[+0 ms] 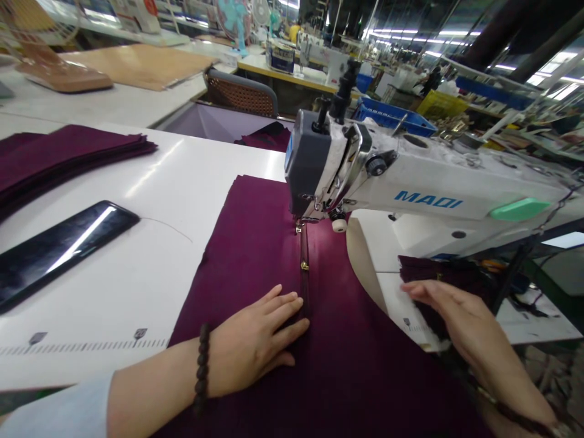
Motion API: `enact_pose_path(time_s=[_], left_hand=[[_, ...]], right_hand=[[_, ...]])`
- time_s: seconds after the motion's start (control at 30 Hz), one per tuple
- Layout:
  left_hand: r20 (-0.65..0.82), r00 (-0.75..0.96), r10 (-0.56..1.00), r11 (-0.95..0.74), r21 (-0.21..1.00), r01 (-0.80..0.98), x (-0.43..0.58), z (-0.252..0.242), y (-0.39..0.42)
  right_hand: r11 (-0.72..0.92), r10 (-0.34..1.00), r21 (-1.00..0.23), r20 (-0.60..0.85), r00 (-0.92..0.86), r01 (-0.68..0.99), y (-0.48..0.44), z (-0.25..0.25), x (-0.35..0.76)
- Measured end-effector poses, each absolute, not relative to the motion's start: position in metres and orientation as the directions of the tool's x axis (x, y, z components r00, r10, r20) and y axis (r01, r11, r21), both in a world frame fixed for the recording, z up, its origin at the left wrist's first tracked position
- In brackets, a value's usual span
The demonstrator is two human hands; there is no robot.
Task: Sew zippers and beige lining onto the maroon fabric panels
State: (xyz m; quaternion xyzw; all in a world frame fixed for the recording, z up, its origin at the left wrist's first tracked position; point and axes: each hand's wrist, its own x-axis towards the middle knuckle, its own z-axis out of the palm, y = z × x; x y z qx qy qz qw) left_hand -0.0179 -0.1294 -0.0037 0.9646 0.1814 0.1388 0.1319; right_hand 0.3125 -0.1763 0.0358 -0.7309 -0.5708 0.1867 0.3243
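My left hand (258,337) lies flat with fingers stretched on a maroon fabric panel (255,243), its fingertips at the edge of a zipper (305,298). A brass zipper slider (304,265) sits between my fingers and the presser foot (298,229) of a white sewing machine (424,188). The panel passes under the foot, and its near part hangs down toward me in shadow. Off the panel's right edge, my right hand (456,316) is raised with its fingers extended, holding nothing visible. Close to it lies a dark maroon bundle (444,277) with another zipper.
A stack of maroon pieces (68,161) and a black phone (64,249) lie on the white table (159,286) at left. Behind the machine is a blue basket (395,115). A chair back (241,91) and a tan fan base (64,76) stand farther back.
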Motion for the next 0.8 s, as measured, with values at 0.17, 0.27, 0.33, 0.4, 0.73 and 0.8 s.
enact_pose_path(time_s=[0.17, 0.27, 0.33, 0.4, 0.73, 0.8], left_hand=[[0.212, 0.900, 0.380, -0.906, 0.283, 0.316, -0.017, -0.002, -0.129], [0.219, 0.896, 0.386, -0.905, 0.280, 0.321, -0.017, 0.000, -0.128], [0.231, 0.893, 0.387, -0.905, 0.282, 0.319, -0.017, 0.001, -0.128], [0.242, 0.890, 0.386, -0.905, 0.287, 0.315, -0.017, 0.002, -0.128], [0.218, 0.882, 0.419, -0.891, 0.283, 0.353, -0.009, -0.004, -0.132], [0.222, 0.881, 0.418, -0.894, 0.271, 0.356, -0.007, -0.005, -0.134]], right_hand=[[0.322, 0.940, -0.395, 0.239, -0.242, 0.860, -0.159, 0.050, 0.239], [0.454, 0.888, -0.202, 0.183, -0.422, 0.868, -0.151, 0.031, 0.192], [0.441, 0.894, -0.113, 0.144, -0.425, 0.890, -0.148, 0.013, 0.177], [0.419, 0.904, -0.070, 0.119, -0.410, 0.905, -0.146, 0.000, 0.174], [0.453, 0.889, -0.048, 0.095, -0.447, 0.890, -0.142, 0.000, 0.188], [0.464, 0.883, -0.063, 0.106, -0.457, 0.883, -0.141, 0.000, 0.190]])
